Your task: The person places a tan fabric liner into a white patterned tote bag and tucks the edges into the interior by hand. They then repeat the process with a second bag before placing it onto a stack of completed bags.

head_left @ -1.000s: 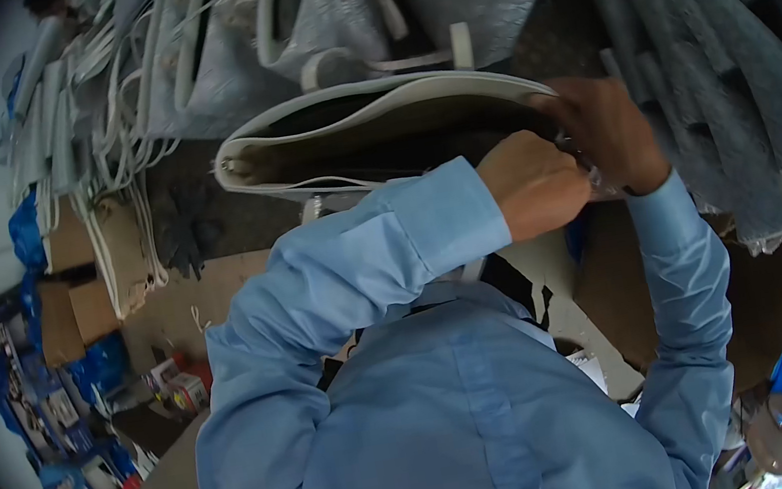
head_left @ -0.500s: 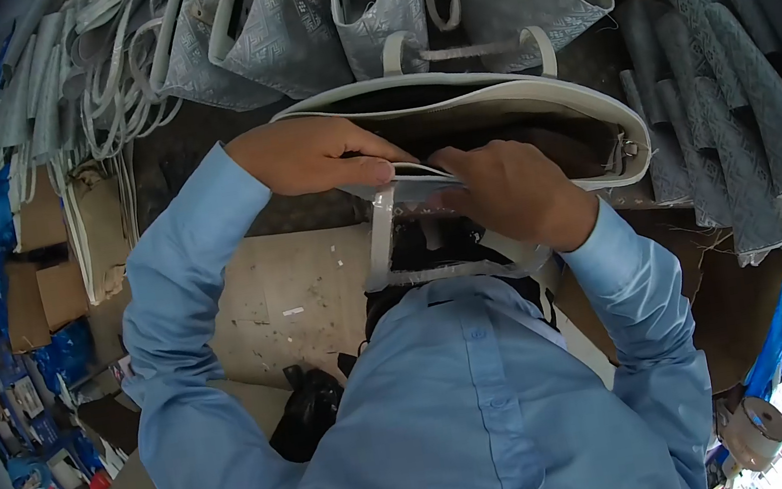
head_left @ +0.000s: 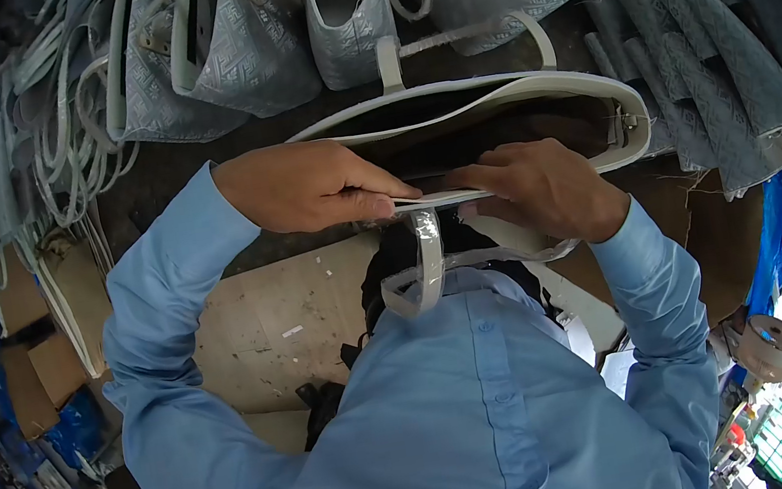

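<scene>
My left hand [head_left: 307,186] sits at about ten o'clock from the middle of the view, fingers clenched on the near rim of the open tote bag [head_left: 529,87], thumb pressed along the pale edge. My right hand [head_left: 544,186] lies just beside it at about two o'clock from my chest, fingers curled over the same near rim, pinching the edge where the two hands nearly meet. The bag lies on its side across the twelve o'clock part of the workbench [head_left: 280,312], its mouth gaping toward me, its dark lining showing between the white-trimmed rims. One pale handle strap [head_left: 429,259], wrapped in shiny clear film, hangs from the near rim down toward six o'clock and loops against my blue shirt [head_left: 476,404]. The far handle [head_left: 466,36] arches up at twelve o'clock.

Beyond the bag, at eleven to one o'clock, more grey patterned bags [head_left: 251,53] stand in a row. At two o'clock a stack of grey patterned rolls [head_left: 705,46] leans beside the bag's end. A bundle of white straps [head_left: 61,132] lies at ten o'clock. A roll of tape [head_left: 765,345] sits at four o'clock.
</scene>
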